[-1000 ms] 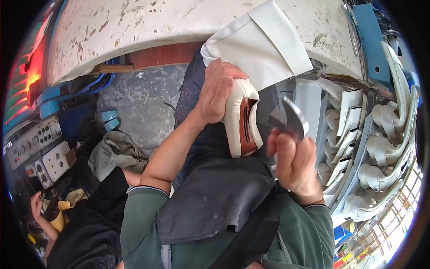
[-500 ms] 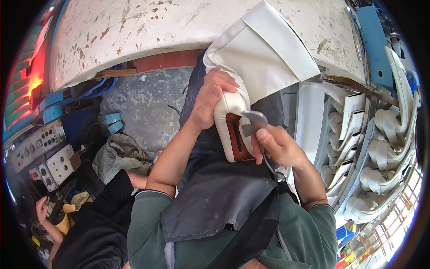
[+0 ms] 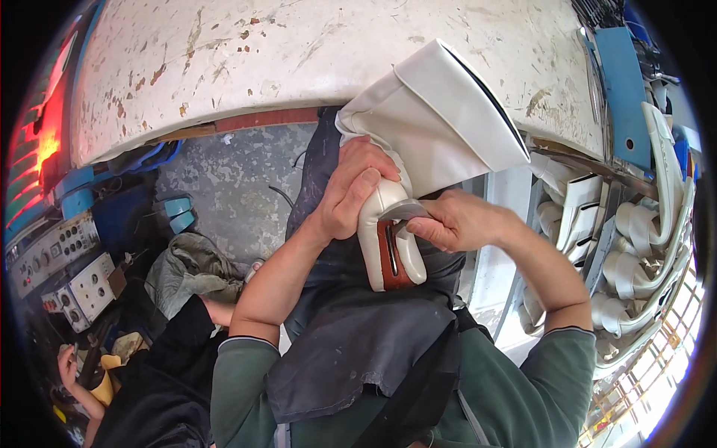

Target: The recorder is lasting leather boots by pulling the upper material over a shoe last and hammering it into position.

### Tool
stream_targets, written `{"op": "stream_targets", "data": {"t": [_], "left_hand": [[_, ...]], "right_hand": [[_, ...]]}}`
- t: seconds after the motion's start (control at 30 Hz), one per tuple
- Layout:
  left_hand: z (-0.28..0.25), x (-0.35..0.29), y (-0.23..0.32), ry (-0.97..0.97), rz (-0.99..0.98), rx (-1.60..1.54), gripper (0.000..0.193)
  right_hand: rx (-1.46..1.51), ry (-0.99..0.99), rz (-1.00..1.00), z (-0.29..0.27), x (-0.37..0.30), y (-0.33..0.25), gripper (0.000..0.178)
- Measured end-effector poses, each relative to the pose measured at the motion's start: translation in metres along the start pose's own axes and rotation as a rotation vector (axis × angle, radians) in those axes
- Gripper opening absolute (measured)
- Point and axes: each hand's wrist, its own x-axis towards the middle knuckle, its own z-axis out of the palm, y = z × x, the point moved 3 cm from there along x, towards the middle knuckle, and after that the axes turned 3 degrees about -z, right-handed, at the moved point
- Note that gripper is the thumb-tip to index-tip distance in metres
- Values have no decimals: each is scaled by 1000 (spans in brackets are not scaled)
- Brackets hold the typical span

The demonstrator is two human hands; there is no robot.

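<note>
A tall white boot point(image 3: 441, 112) lies across my lap, sole side facing up. Its wide shaft points away toward the bench, and a brown insole point(image 3: 404, 279) with a dark slot shows on the underside between white edges. My left hand point(image 3: 352, 190) is closed around the boot near the bend between foot and shaft. In my closed right hand point(image 3: 457, 222) is a hammer point(image 3: 405, 210) with a grey metal head, which lies over the far end of the brown insole. The fingers hide most of its handle. A dark apron point(image 3: 358, 351) covers my lap under the boot.
A worn white bench point(image 3: 246, 60) runs across the far side. At the right, several white boots point(image 3: 624, 269) sit on a rack. A control box point(image 3: 86, 287) and another person's hand point(image 3: 67, 366) are at the left, near a crumpled grey cloth point(image 3: 198, 269).
My right hand has turned and moved up and slightly left, bringing the hammer head across the insole's far end. The boot has shifted slightly toward me, still gripped by my left hand.
</note>
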Motion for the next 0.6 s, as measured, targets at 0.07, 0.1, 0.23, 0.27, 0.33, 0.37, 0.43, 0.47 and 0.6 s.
{"op": "stream_targets", "data": {"t": [0.07, 0.1, 0.23, 0.27, 0.33, 0.37, 0.43, 0.47, 0.6], "left_hand": [[2, 5, 2, -48, -15, 70, 36], [3, 7, 3, -63, -35, 99, 38], [4, 14, 10, -122, 9, 179, 39], [4, 14, 11, -131, 28, 175, 39], [2, 13, 13, -128, 53, 164, 39], [2, 12, 13, -115, 57, 155, 39], [3, 11, 13, -58, 67, 145, 38], [4, 10, 13, -24, 77, 141, 36], [11, 13, 10, 13, 40, 131, 35]], "right_hand": [[-114, -199, 90, -13, 12, 0, 60], [-123, -391, 244, -18, 17, 4, 60], [-2, -525, 352, -28, 28, -12, 62], [3, -437, 392, -26, 20, -21, 56], [-40, -184, 277, -15, -1, -48, 50], [-92, -29, 223, -8, -12, -57, 47], [485, 339, 360, 8, -43, -79, 37], [526, 512, 273, 9, -56, -90, 36], [-520, 712, 356, 53, -24, -75, 29]]}}
